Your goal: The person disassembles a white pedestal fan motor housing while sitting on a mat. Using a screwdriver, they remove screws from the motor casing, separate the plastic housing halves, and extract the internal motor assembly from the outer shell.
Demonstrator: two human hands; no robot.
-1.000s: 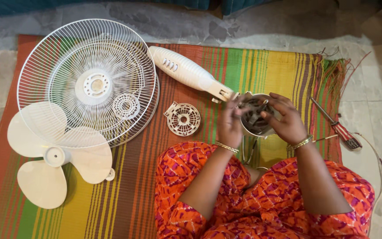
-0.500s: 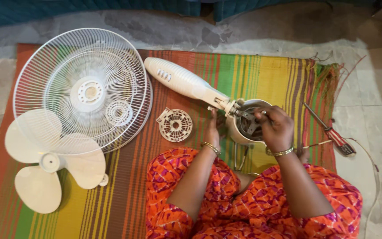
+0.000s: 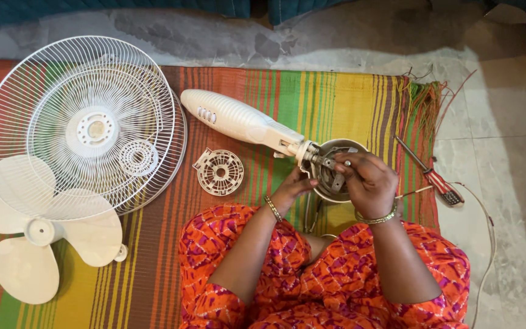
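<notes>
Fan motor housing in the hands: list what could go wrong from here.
1. The right hand pinches a small metal part over the open motor housing; it could drop among the inner parts.
2. The left hand steadies only the joint to the long white stand, so the housing might tip.
3. The screwdriver lies near the mat's edge, by a loose cord that could snag.

Striped woven mat [image 3: 348,97], grey stone floor [image 3: 506,122]

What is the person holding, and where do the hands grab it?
The left hand grips the fan motor housing by its side near the white neck. The right hand pinches a small part inside its open top.
</notes>
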